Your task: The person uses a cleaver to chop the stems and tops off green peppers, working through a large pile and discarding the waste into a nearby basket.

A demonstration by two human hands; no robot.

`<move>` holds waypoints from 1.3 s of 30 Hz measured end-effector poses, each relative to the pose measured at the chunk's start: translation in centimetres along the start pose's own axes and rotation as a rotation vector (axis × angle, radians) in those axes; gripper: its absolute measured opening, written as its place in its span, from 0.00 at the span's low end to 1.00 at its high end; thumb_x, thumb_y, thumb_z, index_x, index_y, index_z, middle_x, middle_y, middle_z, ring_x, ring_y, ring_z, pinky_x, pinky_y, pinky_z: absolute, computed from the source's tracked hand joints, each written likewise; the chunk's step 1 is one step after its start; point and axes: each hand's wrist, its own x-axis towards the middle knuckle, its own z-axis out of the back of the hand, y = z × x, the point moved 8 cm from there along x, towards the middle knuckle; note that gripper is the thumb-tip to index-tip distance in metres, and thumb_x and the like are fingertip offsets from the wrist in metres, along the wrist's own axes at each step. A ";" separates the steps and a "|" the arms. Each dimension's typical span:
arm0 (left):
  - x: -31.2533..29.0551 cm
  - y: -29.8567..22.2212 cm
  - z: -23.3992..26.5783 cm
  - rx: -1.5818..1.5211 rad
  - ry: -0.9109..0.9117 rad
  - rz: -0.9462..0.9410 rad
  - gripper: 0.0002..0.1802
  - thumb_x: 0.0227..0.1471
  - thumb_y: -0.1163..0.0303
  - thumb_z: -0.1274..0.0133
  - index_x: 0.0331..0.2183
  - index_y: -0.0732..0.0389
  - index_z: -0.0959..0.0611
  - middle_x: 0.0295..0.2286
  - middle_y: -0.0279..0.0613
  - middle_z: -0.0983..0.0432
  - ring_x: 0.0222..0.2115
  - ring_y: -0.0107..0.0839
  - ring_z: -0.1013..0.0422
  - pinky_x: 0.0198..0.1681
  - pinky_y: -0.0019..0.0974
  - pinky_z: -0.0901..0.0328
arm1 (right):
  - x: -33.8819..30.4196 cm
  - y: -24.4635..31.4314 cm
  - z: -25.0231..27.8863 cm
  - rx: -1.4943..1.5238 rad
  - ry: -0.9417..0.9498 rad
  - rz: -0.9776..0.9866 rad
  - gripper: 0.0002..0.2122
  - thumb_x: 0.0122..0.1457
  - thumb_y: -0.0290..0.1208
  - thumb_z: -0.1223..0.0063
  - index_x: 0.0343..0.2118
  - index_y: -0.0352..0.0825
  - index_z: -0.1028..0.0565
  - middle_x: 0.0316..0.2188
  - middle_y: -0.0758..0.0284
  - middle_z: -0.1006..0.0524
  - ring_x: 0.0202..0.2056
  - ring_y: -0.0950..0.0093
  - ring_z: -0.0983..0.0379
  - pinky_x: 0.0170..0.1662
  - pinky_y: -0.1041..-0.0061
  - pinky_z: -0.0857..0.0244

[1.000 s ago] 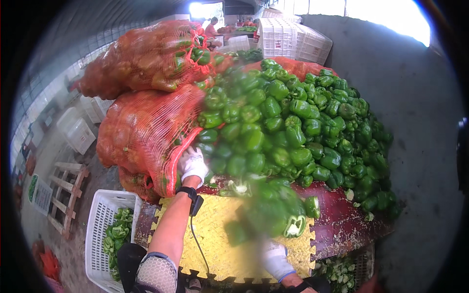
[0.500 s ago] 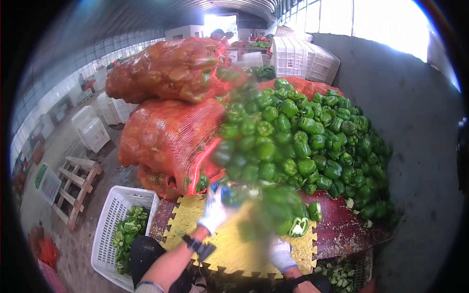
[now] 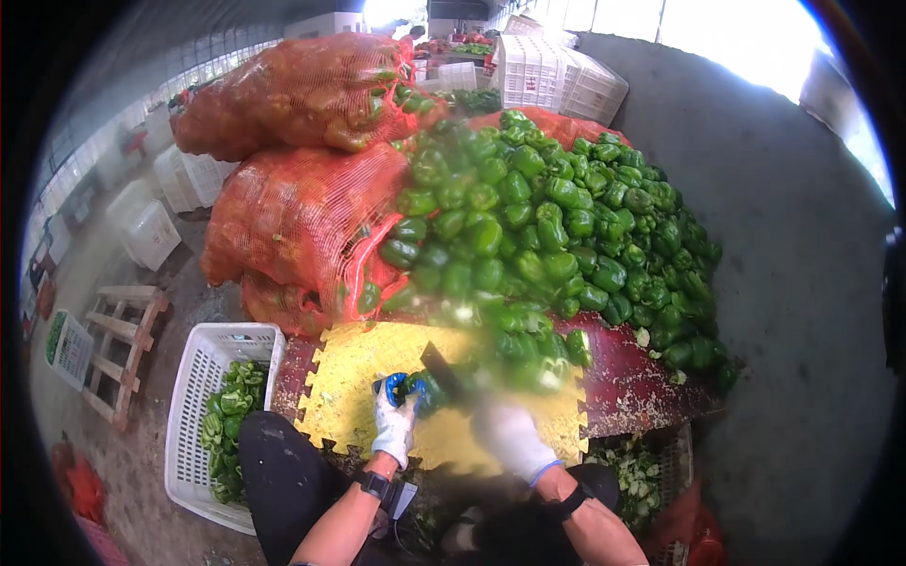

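Note:
My left hand (image 3: 393, 421), in a white glove with blue fingertips, grips a green bell pepper (image 3: 422, 393) low over the yellow foam mat (image 3: 357, 363). My right hand (image 3: 511, 436), gloved in white, is closed around a knife; its handle is hidden by the hand and a blurred patch of the view. The dark knife blade (image 3: 439, 366) points up and left beside the pepper. Beyond the right hand, several peppers lie at the mat's far right edge, one with a pale cut face. A large heap of green bell peppers (image 3: 566, 222) rises behind the mat.
At my left stands a white crate (image 3: 179, 453) with cut pepper pieces (image 3: 226, 424). Red mesh sacks (image 3: 293, 212) are stacked far left. Pale scraps (image 3: 634, 476) fill a container below the dark red board (image 3: 637, 401). A wooden pallet (image 3: 123, 340) and white crates (image 3: 538, 71) stand farther off.
My left hand has drawn back from the pile's edge with a pepper. My right hand has come up over the mat, and the knife blade now shows. The whole view has tilted downward.

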 end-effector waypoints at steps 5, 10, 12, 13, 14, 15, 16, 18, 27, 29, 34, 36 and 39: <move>0.1 -0.5 0.1 0.242 0.020 -0.097 0.16 0.45 0.85 0.46 0.38 0.59 0.25 0.35 0.31 0.34 0.35 0.23 0.35 0.42 0.25 0.36 | 0.2 2.1 2.3 -0.028 0.047 0.050 0.15 0.53 0.29 0.61 0.42 0.30 0.30 0.21 0.61 0.23 0.21 0.62 0.26 0.20 0.61 0.35; -0.6 -2.3 -1.3 0.289 0.048 -0.107 0.16 0.44 0.84 0.45 0.38 0.60 0.25 0.35 0.32 0.33 0.35 0.23 0.35 0.41 0.27 0.35 | 1.7 1.8 1.8 -0.002 0.119 0.087 0.15 0.53 0.30 0.60 0.42 0.31 0.30 0.24 0.58 0.23 0.24 0.61 0.25 0.26 0.60 0.32; -0.2 -1.3 -0.9 0.240 0.054 -0.098 0.17 0.44 0.84 0.46 0.38 0.60 0.26 0.36 0.33 0.32 0.36 0.23 0.35 0.41 0.27 0.35 | 2.2 2.1 -0.5 0.037 0.274 0.127 0.17 0.53 0.31 0.60 0.44 0.30 0.31 0.28 0.55 0.23 0.28 0.59 0.25 0.32 0.60 0.31; -0.1 -1.0 -0.2 0.190 0.050 -0.095 0.17 0.44 0.85 0.47 0.39 0.61 0.26 0.36 0.33 0.32 0.36 0.23 0.34 0.41 0.28 0.35 | 2.4 2.8 -1.3 0.046 0.278 0.125 0.17 0.53 0.31 0.60 0.44 0.30 0.31 0.28 0.55 0.23 0.28 0.59 0.25 0.32 0.60 0.31; 0.0 -0.6 0.5 0.199 0.050 -0.089 0.17 0.44 0.85 0.47 0.39 0.61 0.26 0.36 0.33 0.32 0.36 0.23 0.34 0.41 0.28 0.35 | 2.5 3.2 -2.5 0.032 0.318 0.051 0.17 0.53 0.30 0.60 0.45 0.30 0.31 0.29 0.55 0.23 0.30 0.58 0.25 0.34 0.60 0.31; 0.0 -0.2 0.7 0.212 0.058 -0.042 0.17 0.44 0.85 0.48 0.39 0.61 0.26 0.36 0.34 0.32 0.37 0.24 0.34 0.42 0.28 0.36 | 2.5 3.3 -3.4 0.007 0.355 -0.029 0.17 0.53 0.30 0.60 0.46 0.30 0.32 0.31 0.55 0.23 0.31 0.57 0.25 0.35 0.61 0.31; 0.4 0.0 0.4 0.224 0.071 -0.008 0.17 0.44 0.86 0.49 0.39 0.61 0.26 0.36 0.34 0.32 0.37 0.24 0.34 0.43 0.28 0.36 | 2.5 3.4 -4.6 0.005 0.345 -0.034 0.17 0.53 0.30 0.60 0.46 0.30 0.32 0.31 0.55 0.23 0.31 0.57 0.25 0.35 0.61 0.31; -1.0 -0.6 -0.9 0.221 0.101 -0.108 0.18 0.44 0.85 0.47 0.39 0.60 0.26 0.37 0.34 0.32 0.37 0.25 0.34 0.42 0.27 0.35 | 1.6 2.1 -8.5 0.052 0.259 -0.074 0.19 0.53 0.28 0.61 0.49 0.28 0.35 0.33 0.56 0.23 0.32 0.58 0.25 0.36 0.61 0.31; 1.2 -0.4 -2.5 0.403 0.092 -0.102 0.20 0.46 0.85 0.48 0.43 0.61 0.28 0.39 0.35 0.32 0.38 0.27 0.33 0.44 0.29 0.34 | 0.4 -0.9 -4.9 0.007 0.160 -0.006 0.19 0.51 0.36 0.49 0.45 0.32 0.33 0.29 0.58 0.25 0.30 0.61 0.26 0.32 0.64 0.31; 2.2 -2.3 -5.8 0.593 0.167 -0.211 0.22 0.46 0.76 0.44 0.45 0.60 0.28 0.43 0.43 0.34 0.44 0.34 0.35 0.46 0.35 0.35 | 0.9 -5.5 -6.6 0.065 0.167 -0.263 0.16 0.52 0.36 0.50 0.43 0.36 0.29 0.32 0.61 0.23 0.33 0.62 0.25 0.35 0.66 0.31; 9.0 -7.2 -9.8 1.626 0.236 -0.649 0.30 0.50 0.54 0.49 0.53 0.55 0.33 0.55 0.54 0.46 0.56 0.53 0.49 0.55 0.58 0.48 | 0.9 -9.3 -9.0 -0.006 0.080 -0.176 0.18 0.54 0.36 0.55 0.46 0.34 0.31 0.39 0.58 0.25 0.40 0.61 0.27 0.41 0.65 0.32; 12.2 -9.7 -10.4 2.056 0.272 -0.687 0.32 0.50 0.50 0.52 0.54 0.52 0.34 0.57 0.48 0.46 0.58 0.45 0.51 0.56 0.54 0.49 | 1.2 -9.4 -9.9 -0.030 0.136 -0.135 0.22 0.56 0.38 0.60 0.52 0.32 0.35 0.44 0.57 0.26 0.44 0.60 0.28 0.45 0.63 0.34; 17.3 -11.0 -6.4 2.150 0.156 -0.562 0.32 0.47 0.52 0.50 0.52 0.55 0.31 0.56 0.47 0.43 0.58 0.45 0.49 0.57 0.53 0.51 | 1.4 -8.7 -10.0 0.133 0.320 -0.280 0.21 0.56 0.38 0.59 0.51 0.33 0.35 0.42 0.56 0.26 0.43 0.60 0.28 0.45 0.63 0.34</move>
